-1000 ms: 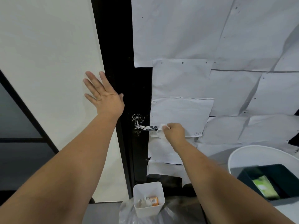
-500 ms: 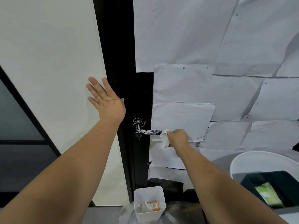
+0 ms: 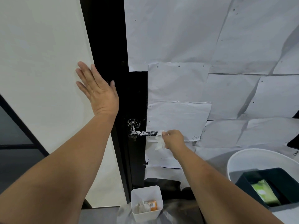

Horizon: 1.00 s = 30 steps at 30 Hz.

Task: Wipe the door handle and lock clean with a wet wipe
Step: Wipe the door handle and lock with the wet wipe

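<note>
Two hands: both of yours are raised to the door, one either side of the door handle (image 3: 146, 133).
Right fingers: curled, pinching a crumpled white wet wipe (image 3: 159, 139) between thumb and fingertips; your right hand (image 3: 174, 139) sits just past the handle's free end.
Wipe: its top corner touches the tip of the handle, and the rest hangs below your fingers.
Handle: a dark horizontal lever smeared with white streaks, its free end at your fingers and its pivot end on the far side from them.
Lock: a round piece (image 3: 134, 122) just above the handle's pivot end, also streaked white, apart from the wipe.
Left hand (image 3: 98, 89): fingers straight and spread, palm flat on the pale wall (image 3: 40, 62), above the handle and to its left, holding nothing.
Door frame (image 3: 105, 38): a black strip between your left hand and the handle.
Paper sheets (image 3: 178, 83): white, covering the door to the right of the handle.
White bin (image 3: 146, 202): below the handle, holding crumpled wipes and an orange item.
</note>
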### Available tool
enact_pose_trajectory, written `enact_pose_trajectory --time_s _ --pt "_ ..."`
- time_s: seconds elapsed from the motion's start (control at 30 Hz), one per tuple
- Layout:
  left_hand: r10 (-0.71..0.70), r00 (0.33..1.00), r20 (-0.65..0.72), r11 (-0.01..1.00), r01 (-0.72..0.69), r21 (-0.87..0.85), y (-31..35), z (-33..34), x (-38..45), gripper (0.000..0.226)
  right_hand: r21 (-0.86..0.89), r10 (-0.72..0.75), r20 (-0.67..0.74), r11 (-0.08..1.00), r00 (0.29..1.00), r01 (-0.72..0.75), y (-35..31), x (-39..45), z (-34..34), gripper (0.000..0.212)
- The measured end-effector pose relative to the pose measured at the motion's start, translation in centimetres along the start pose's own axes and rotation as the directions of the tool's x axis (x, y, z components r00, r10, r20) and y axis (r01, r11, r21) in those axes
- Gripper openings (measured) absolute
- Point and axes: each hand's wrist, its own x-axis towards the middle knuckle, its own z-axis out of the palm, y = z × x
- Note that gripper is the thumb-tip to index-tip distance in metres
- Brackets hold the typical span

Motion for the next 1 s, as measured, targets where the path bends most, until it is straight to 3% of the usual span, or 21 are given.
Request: enact_pose_trajectory --time_s 0.1,0.23,0.33,0.43,0.5,0.63,0.77,0.87,1.0 --pt "0.001 1.0 0.002 1.0 -0.001 0.023 0.0 0.1 0.0 0.067 0.022 0.011 0.035 1.0 0.999 -0.012 -0.2 -0.2 -0.1 0.029" --pt "0.006 1.0 0.014 1.0 -0.006 0.029 -0.1 0.0 -0.1 0.066 -0.131 0.003 0.069 0.991 0.998 0.006 -0.9 -0.3 -1.1 0.038" --pt "0.013 0.999 0.03 0.999 -0.014 0.036 0.0 -0.2 -0.2 0.067 -0.244 -0.085 0.025 0.966 0.996 0.089 -1.2 -0.8 -1.5 0.037" --pt "0.02 0.999 0.046 0.999 -0.021 0.03 -0.1 -0.5 -0.3 0.067 -0.229 -0.244 -0.076 0.948 0.967 0.221 -1.8 -1.2 -1.6 0.034" --pt "0.018 0.998 0.052 0.999 -0.02 0.036 -0.1 -0.6 -0.3 0.067 -0.356 -0.406 -0.108 0.868 0.907 0.346 -2.7 -1.2 -1.7 0.028" --pt "0.025 0.997 0.068 0.999 -0.028 0.042 -0.2 -0.6 -0.3 0.067 -0.654 -0.497 0.109 0.617 0.861 0.438 -2.6 -1.7 -0.4 0.011" --pt "0.037 0.996 0.076 0.999 -0.04 0.033 -0.3 -0.8 -0.3 0.067 -0.688 -0.611 0.161 0.493 0.775 0.532 -1.0 -2.9 0.8 0.024" --pt "0.05 0.996 0.078 0.998 -0.052 0.025 -0.3 -0.8 -0.3 0.068 -0.616 -0.637 0.168 0.529 0.753 0.585 -0.9 -2.1 0.3 0.025" --pt "0.043 0.996 0.081 0.998 -0.046 0.031 -0.3 -0.9 -0.4 0.068 -0.607 -0.592 0.052 0.621 0.804 0.496 -1.1 -1.2 -0.1 0.015"
